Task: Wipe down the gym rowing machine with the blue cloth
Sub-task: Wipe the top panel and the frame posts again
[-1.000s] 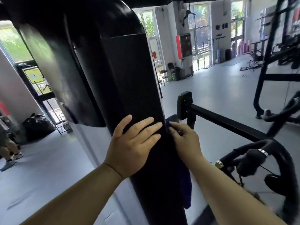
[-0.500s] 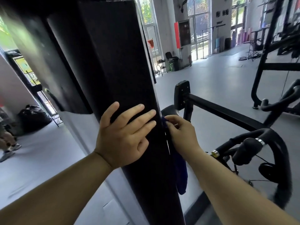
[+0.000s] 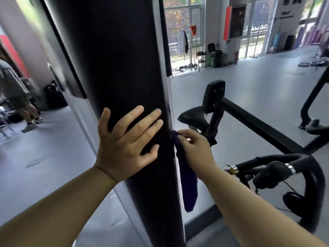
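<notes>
Both hands unchanged — left hand (image 3: 124,145) flat on the black column (image 3: 115,68), right hand (image 3: 195,148) pinching the blue cloth (image 3: 189,189) beside it.

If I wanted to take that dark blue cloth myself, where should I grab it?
Probably the dark blue cloth by its loose lower end, from the right: it hangs free beside the tall black panel, while the right hand pinches its top.

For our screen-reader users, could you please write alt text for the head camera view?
A person's left hand rests flat on the tall black upright panel of a gym machine, while the right hand pinches a blue cloth against the panel's right edge, its tail hanging down. Behind are a black saddle, handlebars and a bright gym floor.
</notes>
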`<state>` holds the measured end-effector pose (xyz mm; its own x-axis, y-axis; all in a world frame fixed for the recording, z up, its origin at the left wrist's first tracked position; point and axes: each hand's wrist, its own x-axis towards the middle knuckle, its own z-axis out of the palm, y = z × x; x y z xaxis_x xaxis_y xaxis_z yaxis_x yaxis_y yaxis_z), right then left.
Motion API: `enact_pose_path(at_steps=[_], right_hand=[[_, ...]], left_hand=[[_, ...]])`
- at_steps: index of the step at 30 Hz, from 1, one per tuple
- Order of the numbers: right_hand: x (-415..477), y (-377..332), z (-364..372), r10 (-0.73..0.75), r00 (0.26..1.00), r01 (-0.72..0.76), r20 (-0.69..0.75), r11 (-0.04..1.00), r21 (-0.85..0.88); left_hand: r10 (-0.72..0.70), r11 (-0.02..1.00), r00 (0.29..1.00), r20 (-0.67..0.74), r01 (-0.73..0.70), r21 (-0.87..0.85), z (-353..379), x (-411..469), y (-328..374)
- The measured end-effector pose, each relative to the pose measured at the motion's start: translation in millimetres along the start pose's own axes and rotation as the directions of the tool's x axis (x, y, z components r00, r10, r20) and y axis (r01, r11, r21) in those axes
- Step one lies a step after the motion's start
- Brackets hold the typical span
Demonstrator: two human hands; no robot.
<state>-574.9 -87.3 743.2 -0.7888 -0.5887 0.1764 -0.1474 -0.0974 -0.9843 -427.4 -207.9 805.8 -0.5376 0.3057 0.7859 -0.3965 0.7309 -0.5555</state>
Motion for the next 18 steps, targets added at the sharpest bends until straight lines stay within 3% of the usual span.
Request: enact_pose_path(at_steps=[5, 13, 18], right_hand=[[4, -2, 2, -0.087, 0.996, 0.086, 0.014, 0.996, 0.039], [-29, 78, 2, 0.112, 0.993, -0.108, 0.024, 0.988, -0.107], [-24, 59, 11, -0.083, 0.993, 0.084, -0.082, 0.996, 0.009]], left_hand=[[0.124, 0.992, 0.987, 0.100, -0.125, 0.008, 7, -41, 23], [0.028, 0.998, 0.999, 0.039, -0.026, -0.060, 26, -73, 47], [-0.035, 0.993, 0.999, -0.013, 0.034, -0.109, 29, -82, 57]])
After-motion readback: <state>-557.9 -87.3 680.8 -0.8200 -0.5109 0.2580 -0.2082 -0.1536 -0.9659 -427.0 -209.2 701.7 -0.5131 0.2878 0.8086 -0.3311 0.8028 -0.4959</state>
